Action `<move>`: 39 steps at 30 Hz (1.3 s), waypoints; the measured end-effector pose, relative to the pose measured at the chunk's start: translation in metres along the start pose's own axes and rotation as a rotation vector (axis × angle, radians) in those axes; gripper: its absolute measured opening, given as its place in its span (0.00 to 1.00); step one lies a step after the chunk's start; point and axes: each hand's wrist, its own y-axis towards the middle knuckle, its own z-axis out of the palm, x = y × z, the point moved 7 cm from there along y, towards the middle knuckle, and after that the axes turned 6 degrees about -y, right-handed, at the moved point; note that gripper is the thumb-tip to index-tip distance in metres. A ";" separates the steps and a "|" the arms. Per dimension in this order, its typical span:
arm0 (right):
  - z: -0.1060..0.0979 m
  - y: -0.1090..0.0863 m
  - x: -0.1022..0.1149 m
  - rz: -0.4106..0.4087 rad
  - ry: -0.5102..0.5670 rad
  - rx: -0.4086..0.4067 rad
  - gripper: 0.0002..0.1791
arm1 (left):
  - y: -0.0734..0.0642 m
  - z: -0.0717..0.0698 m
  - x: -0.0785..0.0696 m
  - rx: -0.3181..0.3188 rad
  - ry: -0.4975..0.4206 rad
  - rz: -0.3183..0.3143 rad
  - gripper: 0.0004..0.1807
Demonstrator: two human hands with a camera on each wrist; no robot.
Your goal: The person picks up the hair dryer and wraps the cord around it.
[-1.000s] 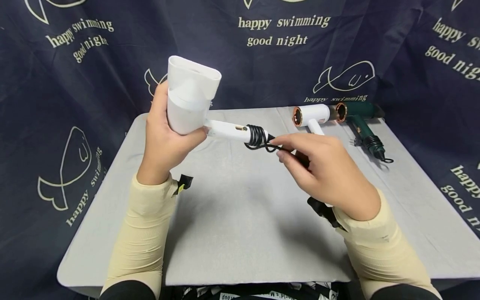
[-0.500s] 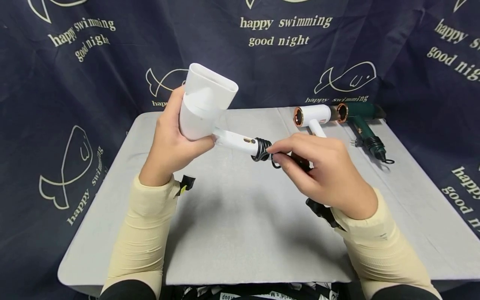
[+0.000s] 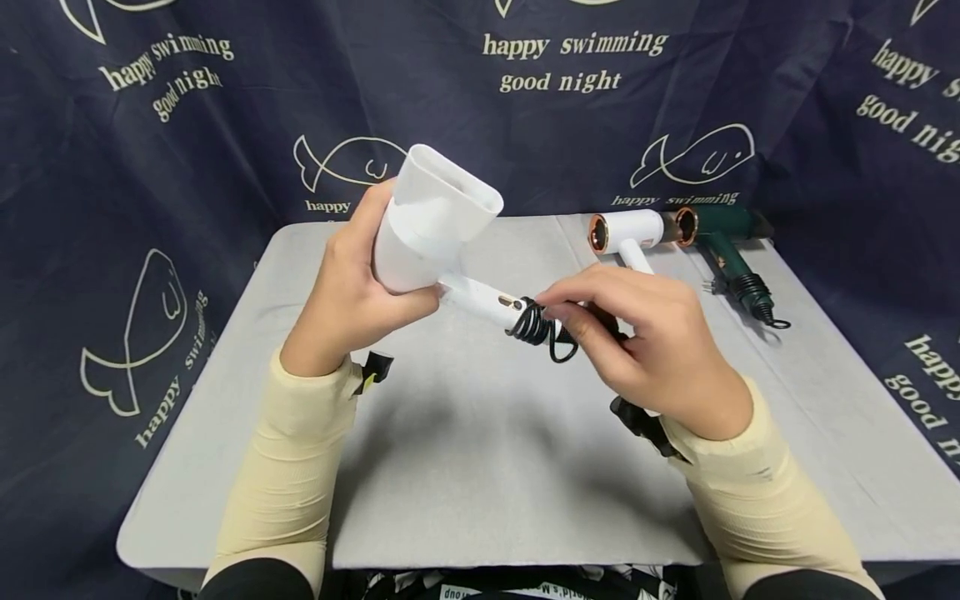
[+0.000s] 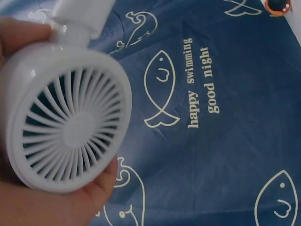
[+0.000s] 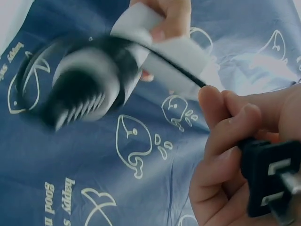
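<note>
My left hand (image 3: 348,287) grips a white hair dryer (image 3: 408,250) round its body, above the table. The flat nozzle (image 3: 450,196) tilts up and to the right, and the handle (image 3: 483,302) slopes down to the right. In the left wrist view, its round slotted rear grille (image 4: 77,132) faces the camera. Several turns of black cord (image 3: 531,323) are wound round the handle's end. With thumb and fingers my right hand (image 3: 660,346) pinches the cord's free length. The black plug (image 5: 263,183) sits within that hand's curled fingers, prongs outward, in the right wrist view.
A white hair dryer with a copper-coloured rim (image 3: 630,230) and a dark green hair dryer (image 3: 731,258) lie at the table's back right. The grey-covered table (image 3: 480,467) spreads below both hands. A dark blue printed curtain (image 3: 420,75) hangs behind and at both sides.
My left hand and the hair dryer have moved right and slightly down, with the dryer tipping further over to the right. The right hand stays nearly in place, still pinching the cord.
</note>
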 end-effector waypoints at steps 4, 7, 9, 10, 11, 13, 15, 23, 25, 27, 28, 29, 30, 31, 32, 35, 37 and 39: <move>-0.007 0.001 -0.005 0.033 -0.046 -0.032 0.08 | 0.000 -0.004 0.003 0.014 -0.078 -0.005 0.45; -0.010 0.002 -0.009 0.042 -0.080 -0.049 0.09 | 0.000 -0.008 0.007 0.005 -0.118 -0.005 0.44; -0.011 0.003 -0.013 0.049 -0.090 -0.054 0.10 | -0.001 -0.010 0.010 0.003 -0.147 0.001 0.44; -0.010 0.003 -0.014 0.052 -0.090 -0.052 0.10 | -0.001 -0.011 0.012 0.001 -0.158 0.007 0.45; -0.010 0.003 -0.016 0.055 -0.092 -0.051 0.10 | -0.001 -0.011 0.014 0.002 -0.172 0.013 0.45; -0.009 0.003 -0.020 0.064 -0.081 -0.042 0.10 | -0.002 -0.012 0.017 0.004 -0.206 0.029 0.47; -0.007 0.003 -0.025 0.070 -0.066 -0.032 0.10 | -0.003 -0.013 0.018 -0.002 -0.234 0.056 0.48; 0.010 -0.004 -0.041 0.103 0.044 0.074 0.11 | -0.005 -0.015 0.012 -0.056 -0.572 0.158 0.47; 0.016 -0.006 -0.044 0.111 0.049 0.103 0.11 | -0.005 -0.015 0.009 -0.078 -0.624 0.180 0.47; 0.021 -0.008 -0.048 0.126 0.046 0.122 0.10 | -0.004 -0.015 0.007 -0.102 -0.646 0.194 0.46; 0.023 -0.009 -0.049 0.134 0.045 0.125 0.09 | -0.004 -0.015 0.007 -0.115 -0.651 0.196 0.45; 0.025 -0.010 -0.051 0.141 0.039 0.128 0.08 | -0.004 -0.015 0.006 -0.128 -0.659 0.196 0.44; 0.027 -0.011 -0.052 0.145 0.031 0.129 0.06 | -0.003 -0.014 0.005 -0.142 -0.663 0.195 0.44; 0.029 -0.012 -0.053 0.147 0.020 0.131 0.07 | -0.003 -0.014 0.004 -0.156 -0.664 0.194 0.44; 0.031 -0.013 -0.053 0.148 0.008 0.131 0.09 | -0.002 -0.015 0.003 -0.172 -0.660 0.192 0.44; 0.037 -0.015 -0.054 0.136 -0.032 0.134 0.21 | -0.001 -0.016 0.000 -0.217 -0.654 0.182 0.43; 0.042 -0.016 -0.053 0.128 -0.047 0.142 0.21 | -0.001 -0.018 -0.002 -0.245 -0.642 0.174 0.43; 0.047 -0.017 -0.052 0.138 -0.016 0.141 0.14 | 0.000 -0.019 -0.003 -0.270 -0.640 0.165 0.43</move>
